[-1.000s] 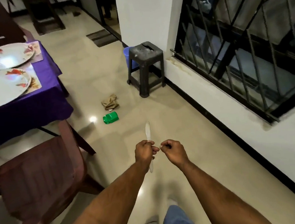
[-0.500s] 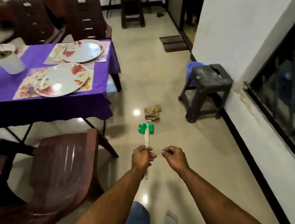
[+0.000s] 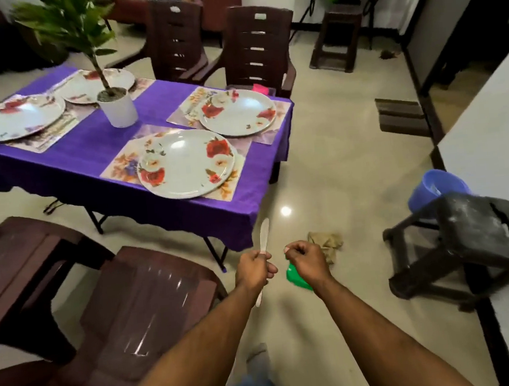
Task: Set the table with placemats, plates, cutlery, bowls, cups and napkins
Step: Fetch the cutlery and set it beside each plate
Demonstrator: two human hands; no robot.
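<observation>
While the person stands on the tiled floor short of the table, the scene reads so:

Left hand: the left hand (image 3: 255, 268) is curled round a white plastic knife (image 3: 264, 236), gripping it at mid-length; the blade points up and away, the handle end sticks out below the fist.

Right hand: the right hand (image 3: 307, 260) is closed in a loose fist just beside the left one; whether anything lies pinched inside it cannot be told.

Table: a table under a purple cloth (image 3: 96, 163) stands ahead and to the left, well apart from the knife.

Place settings: four floral placemats lie on the cloth, each with a flowered white plate on it: the near plate (image 3: 186, 163), the far right plate (image 3: 237, 112), the far left plate (image 3: 19, 116), and one partly hidden behind the plant.

Plant: a green plant in a white pot (image 3: 117, 107) stands upright between the settings.

Chairs: a brown plastic chair (image 3: 140, 310) sits at the near side, left of the arms; two more (image 3: 257, 48) stand at the far side.

Floor: a green object (image 3: 297, 278) lies partly hidden under the right hand, with crumpled brown paper (image 3: 328, 241) just beyond it.

Stool: a dark stool (image 3: 478, 234) stands at the right, a blue bucket (image 3: 434, 188) behind it.
</observation>
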